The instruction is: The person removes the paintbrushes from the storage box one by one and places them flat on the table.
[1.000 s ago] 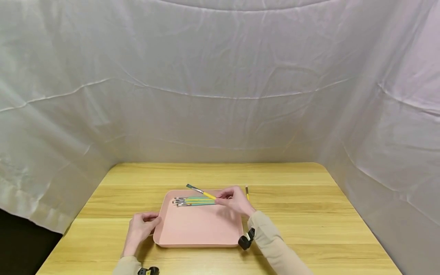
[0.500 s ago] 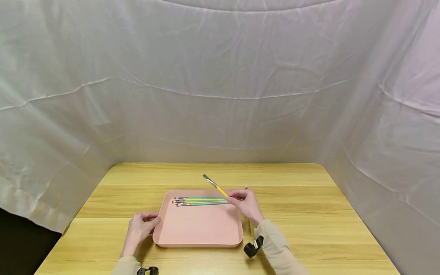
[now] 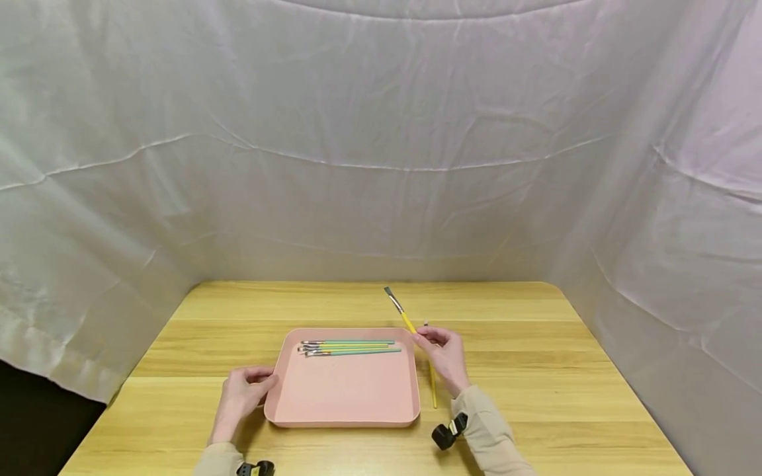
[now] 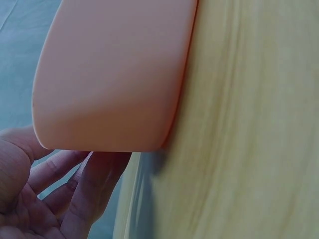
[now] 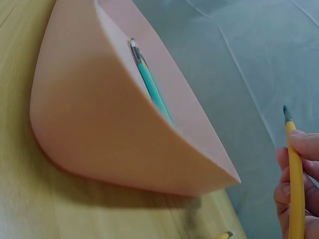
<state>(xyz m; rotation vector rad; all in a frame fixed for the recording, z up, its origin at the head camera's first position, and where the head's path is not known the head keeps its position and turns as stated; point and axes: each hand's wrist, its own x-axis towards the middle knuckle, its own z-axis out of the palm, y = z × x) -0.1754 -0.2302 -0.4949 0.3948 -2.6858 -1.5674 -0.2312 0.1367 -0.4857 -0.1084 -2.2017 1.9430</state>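
Note:
A pink rectangular tray (image 3: 342, 395) lies on the table, its left rim held between the thumb and fingers of my left hand (image 3: 239, 398). In the left wrist view, the fingers (image 4: 97, 191) touch the tray's outer wall. My right hand (image 3: 446, 358) pinches a yellow-handled paintbrush (image 3: 408, 322) beyond the tray's right rim, with the flat dark bristles pointing up and away to the left. Several paintbrushes (image 3: 357, 353) with green and yellow handles lie side by side along the far part of the tray, bristles to the left.
Another yellow paintbrush (image 3: 433, 390) lies on the wooden table (image 3: 536, 396) right of the tray, partly hidden by my right hand. Grey cloth (image 3: 381, 218) hangs behind the table and along both sides.
My right hand has carried the yellow paintbrush rightward from over the tray to past its right rim, turning it more upright. The table paintbrush's handle has come into view. The left hand stays put.

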